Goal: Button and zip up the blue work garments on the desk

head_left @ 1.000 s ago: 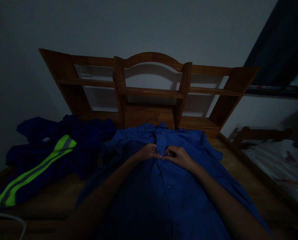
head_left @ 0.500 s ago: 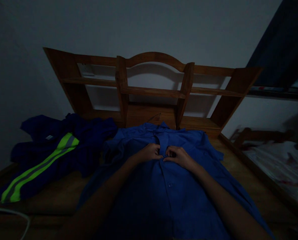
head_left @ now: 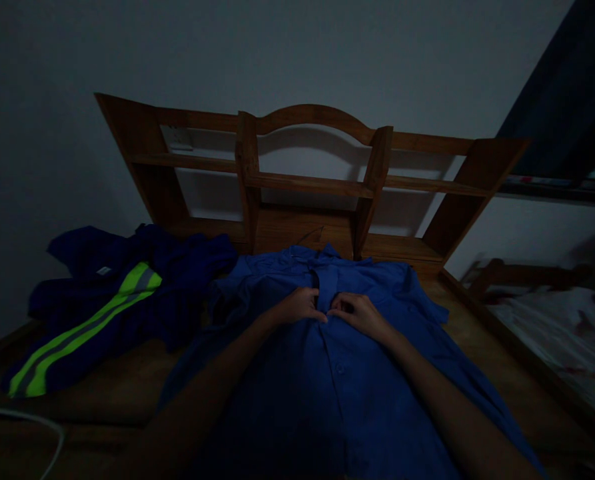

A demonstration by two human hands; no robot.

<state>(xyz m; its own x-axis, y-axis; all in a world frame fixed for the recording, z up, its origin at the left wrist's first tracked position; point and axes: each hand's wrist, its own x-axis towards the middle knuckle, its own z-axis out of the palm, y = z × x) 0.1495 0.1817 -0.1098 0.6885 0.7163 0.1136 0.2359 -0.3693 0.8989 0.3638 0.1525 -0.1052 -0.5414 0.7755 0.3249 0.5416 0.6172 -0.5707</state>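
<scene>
A blue button-up shirt (head_left: pixel 277 373) lies spread on the wooden desk, its collar toward the shelf. At the upper part of its front opening, my left hand (head_left: pixel 301 305) pinches the cloth edge from the left. From the other side my right hand (head_left: pixel 358 312) pinches the same front strip, the fingertips of both hands nearly touching. Any button between the fingers is hidden. Lower on the placket a button (head_left: pixel 340 368) shows. Above my hands the strip bulges up in a loose fold.
A dark blue garment with a yellow-green reflective band (head_left: pixel 84 333) lies crumpled at the left. Behind the shirt stands a wooden shelf unit (head_left: pixel 307 183). A white cable (head_left: pixel 32 419) crosses the lower left. White cloth (head_left: pixel 557 327) lies beyond the desk's right edge.
My fingertips have shifted slightly at the front strip, the left thumb reaching a little further right. The view has moved slightly, and the shirt stays in place.
</scene>
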